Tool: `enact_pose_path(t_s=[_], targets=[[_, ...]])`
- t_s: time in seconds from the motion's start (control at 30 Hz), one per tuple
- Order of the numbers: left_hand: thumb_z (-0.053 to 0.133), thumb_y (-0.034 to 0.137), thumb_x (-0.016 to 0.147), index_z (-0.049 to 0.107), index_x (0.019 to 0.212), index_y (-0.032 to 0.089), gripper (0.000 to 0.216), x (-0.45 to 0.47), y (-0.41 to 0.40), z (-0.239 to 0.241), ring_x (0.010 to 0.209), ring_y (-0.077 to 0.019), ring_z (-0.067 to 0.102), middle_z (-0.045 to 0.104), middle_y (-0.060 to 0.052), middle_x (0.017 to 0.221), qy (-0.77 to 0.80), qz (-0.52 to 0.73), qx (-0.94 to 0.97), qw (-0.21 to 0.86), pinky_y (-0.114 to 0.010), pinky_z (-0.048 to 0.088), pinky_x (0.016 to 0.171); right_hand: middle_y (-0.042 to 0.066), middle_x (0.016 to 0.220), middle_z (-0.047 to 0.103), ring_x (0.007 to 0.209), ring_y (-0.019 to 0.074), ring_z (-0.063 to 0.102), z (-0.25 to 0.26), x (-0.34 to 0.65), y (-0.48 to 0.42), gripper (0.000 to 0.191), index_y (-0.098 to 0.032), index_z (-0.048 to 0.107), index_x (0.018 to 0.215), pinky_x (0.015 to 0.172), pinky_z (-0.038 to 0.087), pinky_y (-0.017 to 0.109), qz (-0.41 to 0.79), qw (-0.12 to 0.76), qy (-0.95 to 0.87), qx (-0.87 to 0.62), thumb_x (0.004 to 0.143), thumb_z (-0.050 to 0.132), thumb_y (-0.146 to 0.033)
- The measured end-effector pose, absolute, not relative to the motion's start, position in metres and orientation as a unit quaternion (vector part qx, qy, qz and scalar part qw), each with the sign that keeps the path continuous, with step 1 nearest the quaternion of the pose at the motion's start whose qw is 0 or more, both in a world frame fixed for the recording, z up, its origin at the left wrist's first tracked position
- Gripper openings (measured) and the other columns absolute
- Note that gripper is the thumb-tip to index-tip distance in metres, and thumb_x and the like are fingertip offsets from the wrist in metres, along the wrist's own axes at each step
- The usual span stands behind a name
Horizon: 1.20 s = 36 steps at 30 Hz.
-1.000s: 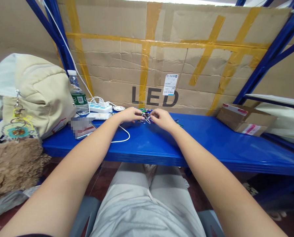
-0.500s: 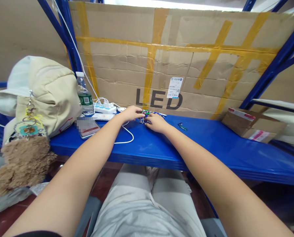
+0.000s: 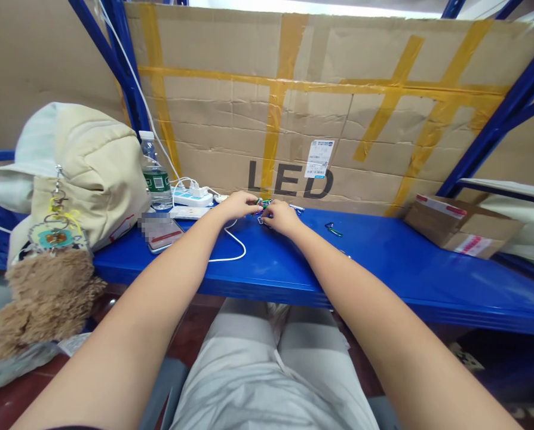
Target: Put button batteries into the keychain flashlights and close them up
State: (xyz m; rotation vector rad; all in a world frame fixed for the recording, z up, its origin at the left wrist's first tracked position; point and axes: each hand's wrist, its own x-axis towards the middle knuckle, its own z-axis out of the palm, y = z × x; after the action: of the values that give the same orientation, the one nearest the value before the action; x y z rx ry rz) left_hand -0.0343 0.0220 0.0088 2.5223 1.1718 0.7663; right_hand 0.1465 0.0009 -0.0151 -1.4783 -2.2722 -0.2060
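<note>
Clip pile (image 3: 261, 221): mostly covered by the left hand (image 3: 241, 205) and right hand (image 3: 284, 217); single pieces too small to tell.
Grip of both hands: too small to make out.
Phone (image 3: 171, 236): upper part lost under a pixelated patch.
Shipping label (image 3: 319, 159): print too small to read.
Forearms (image 3: 159, 286): cut off by the bottom edge.

One bare left hand (image 3: 241, 205), one bare right hand (image 3: 283, 217); small multicoloured clips (image 3: 266, 203) bunched between, too crowded to count. One clear green-labelled plastic bottle (image 3: 157, 178), one cream fabric bag (image 3: 101, 161), one small brown cardboard box (image 3: 462, 226).
</note>
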Motion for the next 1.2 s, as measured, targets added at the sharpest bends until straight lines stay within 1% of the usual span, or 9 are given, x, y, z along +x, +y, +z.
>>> enact_pose_path(t_s=[0.17,0.27,0.43,0.53,0.73,0.93,1.1,1.17,1.2], targets=[[0.058,0.042,0.078,0.065,0.080,0.013,0.029,-0.028,0.015,0.007,0.064,-0.0127,0.055,0.063,-0.003,0.074,0.395,0.214,0.870,0.204,-0.023,0.042,0.057,0.006,0.089,0.066,0.082,0.0173,0.060,-0.003,0.171,-0.012,0.009,-0.016,0.071,0.083,0.076,0.045,0.028,-0.030,0.390,-0.781,-0.487,0.082,0.065,-0.022],[0.059,0.044,0.078,0.068,0.090,0.013,0.034,-0.023,0.011,0.006,0.073,-0.0149,0.059,0.068,-0.006,0.085,0.371,0.199,0.873,0.247,-0.024,0.047,0.060,0.005,0.085,0.065,0.077,0.0160,0.058,0.000,0.174,-0.019,0.005,-0.016,0.070,0.078,0.074,0.045,0.028,0.001,0.431,-0.787,-0.442,0.079,0.067,-0.020],[0.059,0.043,0.079,0.069,0.098,0.013,0.036,-0.020,0.009,0.006,0.078,-0.0162,0.062,0.069,-0.007,0.088,0.361,0.210,0.871,0.259,-0.025,0.050,0.063,0.005,0.083,0.065,0.076,0.0159,0.058,0.000,0.170,-0.021,0.005,-0.017,0.071,0.076,0.073,0.044,0.028,0.006,0.415,-0.808,-0.419,0.078,0.068,-0.020],[0.059,0.043,0.080,0.069,0.102,0.014,0.038,-0.020,0.008,0.007,0.078,-0.0161,0.062,0.069,-0.008,0.090,0.360,0.214,0.871,0.256,-0.025,0.051,0.062,0.005,0.084,0.066,0.076,0.0163,0.058,0.000,0.172,-0.020,0.007,-0.016,0.072,0.079,0.073,0.044,0.028,-0.005,0.433,-0.794,-0.427,0.080,0.066,-0.019],[0.059,0.041,0.081,0.069,0.104,0.013,0.038,-0.019,0.004,0.010,0.080,-0.0166,0.062,0.069,-0.008,0.091,0.356,0.210,0.872,0.261,-0.026,0.051,0.064,0.006,0.085,0.068,0.079,0.0173,0.059,0.000,0.175,-0.020,0.011,-0.016,0.074,0.084,0.074,0.045,0.029,-0.015,0.420,-0.801,-0.427,0.081,0.064,-0.017],[0.059,0.042,0.081,0.068,0.099,0.013,0.035,-0.020,0.003,0.010,0.073,-0.0141,0.059,0.068,-0.007,0.090,0.367,0.207,0.868,0.261,-0.026,0.049,0.063,0.007,0.090,0.071,0.083,0.0171,0.062,0.004,0.176,-0.020,0.019,-0.015,0.076,0.091,0.076,0.046,0.028,0.008,0.383,-0.829,-0.408,0.083,0.059,-0.015],[0.059,0.049,0.081,0.066,0.088,0.015,0.035,-0.021,0.005,0.010,0.067,-0.0122,0.056,0.066,-0.004,0.082,0.375,0.195,0.875,0.237,-0.024,0.045,0.061,0.009,0.096,0.073,0.084,0.0192,0.064,0.025,0.215,-0.040,0.024,-0.015,0.074,0.098,0.078,0.049,0.034,0.021,0.442,-0.756,-0.482,0.086,0.057,-0.028],[0.058,0.051,0.080,0.065,0.084,0.015,0.036,-0.021,0.007,0.009,0.065,-0.0117,0.056,0.066,-0.003,0.079,0.372,0.179,0.883,0.224,-0.024,0.043,0.060,0.010,0.097,0.074,0.085,0.0204,0.064,0.030,0.245,-0.057,0.027,-0.015,0.073,0.098,0.079,0.049,0.035,0.027,0.417,-0.738,-0.530,0.084,0.059,-0.033],[0.058,0.051,0.080,0.065,0.083,0.015,0.036,-0.021,0.009,0.009,0.063,-0.0115,0.055,0.066,-0.003,0.079,0.371,0.172,0.886,0.217,-0.024,0.042,0.059,0.009,0.094,0.074,0.084,0.0209,0.065,0.031,0.261,-0.066,0.027,-0.015,0.073,0.095,0.078,0.049,0.034,0.035,0.378,-0.738,-0.558,0.082,0.061,-0.035]])
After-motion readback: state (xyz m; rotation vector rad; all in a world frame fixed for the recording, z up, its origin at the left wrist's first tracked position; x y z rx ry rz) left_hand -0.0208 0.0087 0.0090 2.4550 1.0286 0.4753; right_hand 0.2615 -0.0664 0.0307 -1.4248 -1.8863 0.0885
